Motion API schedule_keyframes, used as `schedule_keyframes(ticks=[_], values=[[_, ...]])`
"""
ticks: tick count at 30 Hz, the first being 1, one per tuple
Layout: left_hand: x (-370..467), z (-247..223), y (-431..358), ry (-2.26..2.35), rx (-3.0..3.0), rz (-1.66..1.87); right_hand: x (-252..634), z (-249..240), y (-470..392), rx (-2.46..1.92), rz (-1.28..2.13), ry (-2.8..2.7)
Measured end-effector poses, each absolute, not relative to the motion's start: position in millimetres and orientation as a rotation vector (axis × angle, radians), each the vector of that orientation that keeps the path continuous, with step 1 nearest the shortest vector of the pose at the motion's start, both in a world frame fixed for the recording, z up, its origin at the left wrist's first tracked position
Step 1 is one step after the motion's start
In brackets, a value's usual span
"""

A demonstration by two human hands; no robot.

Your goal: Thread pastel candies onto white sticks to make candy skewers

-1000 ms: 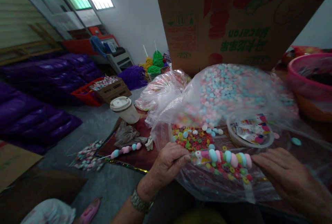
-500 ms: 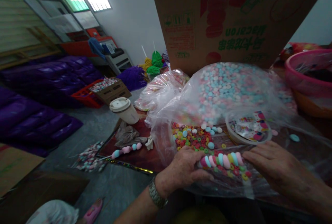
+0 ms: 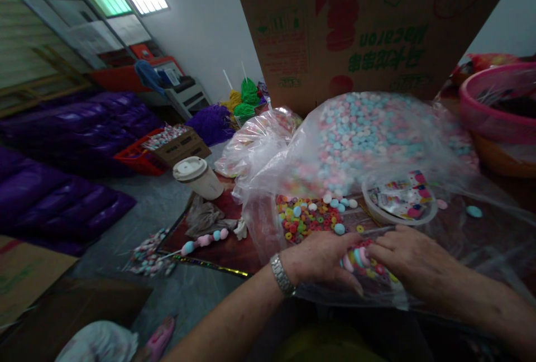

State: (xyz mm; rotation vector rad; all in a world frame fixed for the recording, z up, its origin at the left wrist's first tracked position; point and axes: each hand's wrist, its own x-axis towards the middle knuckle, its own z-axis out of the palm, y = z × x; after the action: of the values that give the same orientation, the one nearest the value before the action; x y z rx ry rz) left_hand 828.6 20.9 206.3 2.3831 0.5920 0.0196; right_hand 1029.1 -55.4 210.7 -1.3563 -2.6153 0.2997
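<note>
Two hands are closed in on a candy skewer (image 3: pixel 358 256) of pink, blue and yellow sweets, which lies between them on a clear plastic sheet (image 3: pixel 481 239). The left hand (image 3: pixel 322 258) is curled over the near end of the skewer, and the right hand (image 3: pixel 408 258) is laid against its far end, fingers bent; whether the stick itself is pinched cannot be told, since it is hidden under the fingers. Just beyond the hands, loose ring candies (image 3: pixel 307 221) are scattered, and farther off a large bag of pastel sweets (image 3: pixel 368 138) is heaped, with a small printed dish (image 3: pixel 400 205) ahead of the right hand. A finished skewer (image 3: pixel 205 240) is seen well to the left. The sweets appear to be being pressed together along the stick; a steady grip at both ends would be called for next.
</note>
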Motion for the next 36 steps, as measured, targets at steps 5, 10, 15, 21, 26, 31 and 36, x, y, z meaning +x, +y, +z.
schedule_keyframes(ticks=[5, 10, 15, 21, 26, 31, 36], values=[[828, 198, 25, 0.631, 2.386, 0.081, 1022, 158, -65, -1.526, 0.813, -2.212], [788, 220, 40, 0.766, 2.526, -0.029, 1036, 158, -71, -1.522, 0.859, -2.107], [785, 222, 35, 0.829, 2.498, -0.244, 1034, 178, -67, -1.423, 0.549, -2.359], [807, 215, 23, 0.8, 2.497, -0.122, 1007, 186, -60, -1.294, 0.031, -2.432], [803, 213, 23, 0.671, 2.27, -0.107, 1009, 199, -52, -1.312, -0.176, -2.46], [789, 217, 19, 1.024, 2.426, -0.139, 1031, 209, -52, -1.376, 0.097, -2.495], [791, 224, 20, 0.955, 2.597, -0.297, 1025, 199, -58, -1.413, 0.344, -2.543]])
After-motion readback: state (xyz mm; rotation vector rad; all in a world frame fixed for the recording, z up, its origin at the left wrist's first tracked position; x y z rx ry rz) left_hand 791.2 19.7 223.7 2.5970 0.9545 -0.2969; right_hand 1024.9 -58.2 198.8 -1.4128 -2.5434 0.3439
